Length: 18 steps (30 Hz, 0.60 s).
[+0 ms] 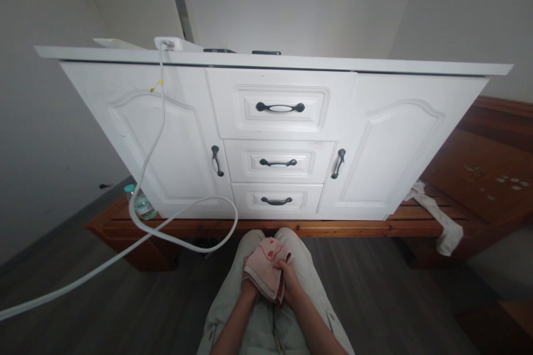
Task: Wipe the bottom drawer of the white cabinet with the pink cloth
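Observation:
A folded pink cloth (266, 264) with a red pattern sits between both my hands, low in the head view, just in front of my body. My left hand (249, 287) grips its left side from below. My right hand (288, 284) grips its right side. Straight ahead stands a white cabinet (387, 138) with two doors and three stacked drawers, each with a dark handle (280, 107). The cloth is well short of the cabinet and touches none of it.
A white cable (157, 138) hangs from the cabinet top, loops by the floor and trails left. The cabinet rests on a low wooden platform (478, 172). A plastic bottle (141, 203) stands at its left corner. A pale rag (441, 222) drapes at the right.

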{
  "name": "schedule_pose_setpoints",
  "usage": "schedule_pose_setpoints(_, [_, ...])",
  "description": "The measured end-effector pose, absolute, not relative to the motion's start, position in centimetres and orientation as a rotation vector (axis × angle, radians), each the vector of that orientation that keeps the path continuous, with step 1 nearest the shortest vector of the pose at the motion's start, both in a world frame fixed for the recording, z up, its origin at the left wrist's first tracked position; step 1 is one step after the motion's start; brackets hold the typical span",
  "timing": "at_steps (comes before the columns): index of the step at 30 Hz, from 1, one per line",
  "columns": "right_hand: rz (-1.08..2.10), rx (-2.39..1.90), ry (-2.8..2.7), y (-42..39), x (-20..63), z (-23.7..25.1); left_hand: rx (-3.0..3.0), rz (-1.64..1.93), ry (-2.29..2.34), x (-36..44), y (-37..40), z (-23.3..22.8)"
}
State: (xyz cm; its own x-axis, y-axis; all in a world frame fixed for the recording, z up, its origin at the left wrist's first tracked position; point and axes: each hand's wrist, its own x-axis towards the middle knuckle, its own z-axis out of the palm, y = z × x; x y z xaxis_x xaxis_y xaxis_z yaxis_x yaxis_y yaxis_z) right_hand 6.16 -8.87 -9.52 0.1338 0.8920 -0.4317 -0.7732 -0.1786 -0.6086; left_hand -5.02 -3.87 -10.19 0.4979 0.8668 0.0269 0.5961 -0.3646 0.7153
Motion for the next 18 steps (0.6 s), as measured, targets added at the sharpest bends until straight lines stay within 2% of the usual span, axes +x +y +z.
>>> schedule_pose_setpoints(9, [1.501,-0.964,-0.227,-8.94,6.03,-8.95,1.980,0.600,1.115,-5.03,-3.51,-10.63])
schedule_pose_setpoints(18, [1.490,-0.939,-0.260,-8.93,6.14,-9.26,1.806,0.792,0.837,-4.94,-3.36,-11.05])
